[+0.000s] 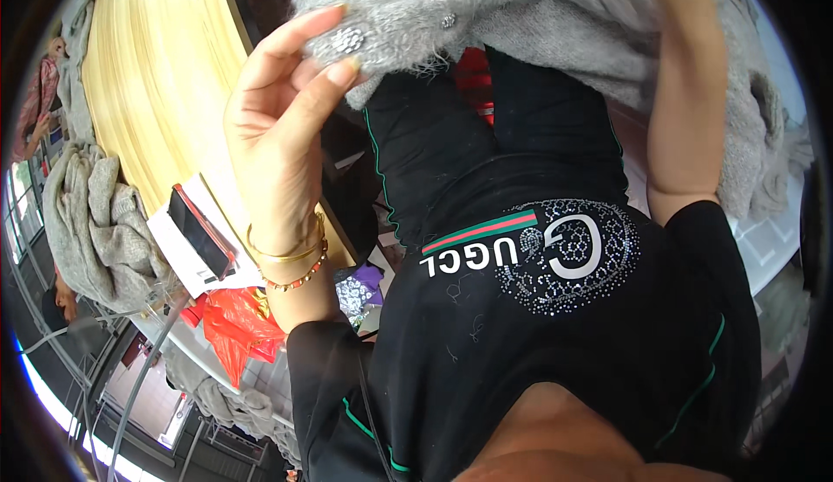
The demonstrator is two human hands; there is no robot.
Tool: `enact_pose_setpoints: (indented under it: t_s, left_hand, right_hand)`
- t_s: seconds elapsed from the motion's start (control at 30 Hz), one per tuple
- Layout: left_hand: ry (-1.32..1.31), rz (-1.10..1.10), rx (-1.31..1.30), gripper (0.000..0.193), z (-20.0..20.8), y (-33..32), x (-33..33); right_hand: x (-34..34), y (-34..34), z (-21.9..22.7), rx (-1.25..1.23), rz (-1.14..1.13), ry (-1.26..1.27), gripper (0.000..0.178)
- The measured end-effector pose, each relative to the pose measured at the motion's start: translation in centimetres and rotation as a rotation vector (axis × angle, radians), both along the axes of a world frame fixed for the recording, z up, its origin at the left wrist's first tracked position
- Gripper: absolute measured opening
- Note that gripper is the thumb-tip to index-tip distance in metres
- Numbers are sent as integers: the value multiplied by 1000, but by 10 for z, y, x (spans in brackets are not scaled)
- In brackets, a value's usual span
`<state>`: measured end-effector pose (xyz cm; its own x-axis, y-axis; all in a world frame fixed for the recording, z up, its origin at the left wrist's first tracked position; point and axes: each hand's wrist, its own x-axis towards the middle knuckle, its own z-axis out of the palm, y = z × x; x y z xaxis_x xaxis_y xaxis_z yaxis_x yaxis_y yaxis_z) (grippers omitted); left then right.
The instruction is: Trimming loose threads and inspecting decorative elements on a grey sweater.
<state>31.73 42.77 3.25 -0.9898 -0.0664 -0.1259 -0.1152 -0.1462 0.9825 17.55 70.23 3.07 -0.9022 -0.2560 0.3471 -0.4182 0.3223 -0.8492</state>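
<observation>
A fuzzy grey knit garment (555, 44) lies across my lap and runs out past the top of the view. My left hand (282, 104) pinches its edge between thumb and fingers, right beside a shiny, textured silvery button (349, 40). A second, smaller-looking button (448, 20) sits further right on the same edge, with loose threads hanging below. My right forearm (690, 109) reaches up over the garment on the right. Its hand is cut off by the top edge, so what it holds cannot be seen.
At left is a pale wooden tabletop (156, 74). Near it are a dark phone (201, 232) on white paper, a red plastic bag (239, 330), a purple packet (369, 284) and heaped grey knitwear (91, 230). More knitwear (755, 126) hangs at right. Another person (36, 109) shows far left.
</observation>
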Motion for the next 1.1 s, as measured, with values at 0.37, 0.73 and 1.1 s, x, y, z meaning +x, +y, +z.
enact_pose_setpoints:
  t_s: [0.37,0.73,1.1]
  left_hand:
    - [90,-52,-214,27,-30,14,-5]
    - [62,-4,-138,23,-39,17,-3]
    - [19,-18,-211,22,-59,15,-8]
  right_hand:
    - [61,-51,-64,-116,427,256,26]
    - [69,-49,-53,-181,404,70,23]
    - [75,-51,-79,-284,387,-434,13]
